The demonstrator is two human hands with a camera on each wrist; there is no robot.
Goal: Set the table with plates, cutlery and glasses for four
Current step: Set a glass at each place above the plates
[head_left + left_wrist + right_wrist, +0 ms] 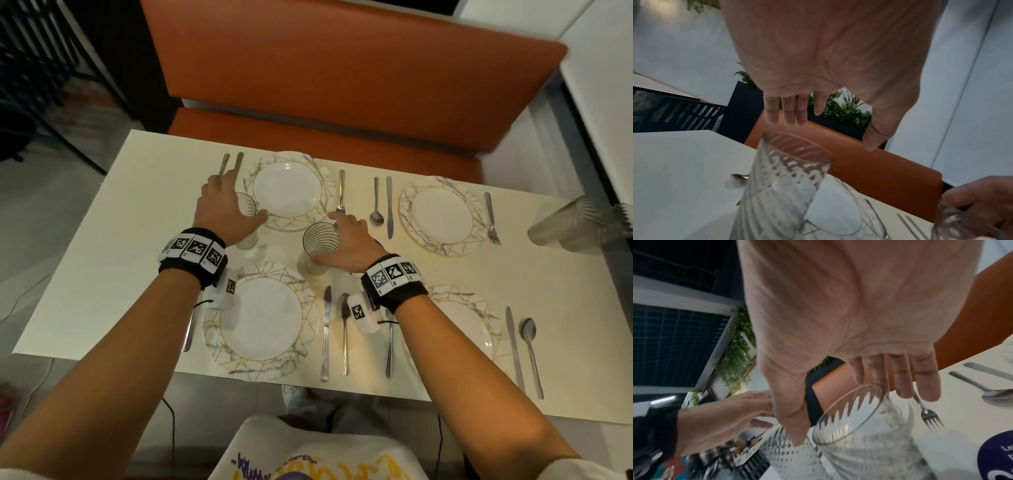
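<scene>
The person's printed white shirt (308, 455) sits lowest in the head view, and both bare forearms reach out from it over the white worktop (85, 274). The left hand (222, 209) hovers with its grip released, fingers straight and spread above a ribbed glass (247, 219) that stands upright just left of the far left plate (291, 190); the left wrist view shows a gap between the fingertips (789, 116) and the rim. The right hand (346, 243) is likewise slack-fingered beside a second ribbed glass (318, 246) standing between the far left plate and the near left plate (260, 322). Whether its fingers touch that glass I cannot tell. Four gold-veined plates lie on the worktop with knives, forks and spoons flanking them. A blurred stack of glasses (582, 226) lies at the right edge, before the orange bench (342, 85).
</scene>
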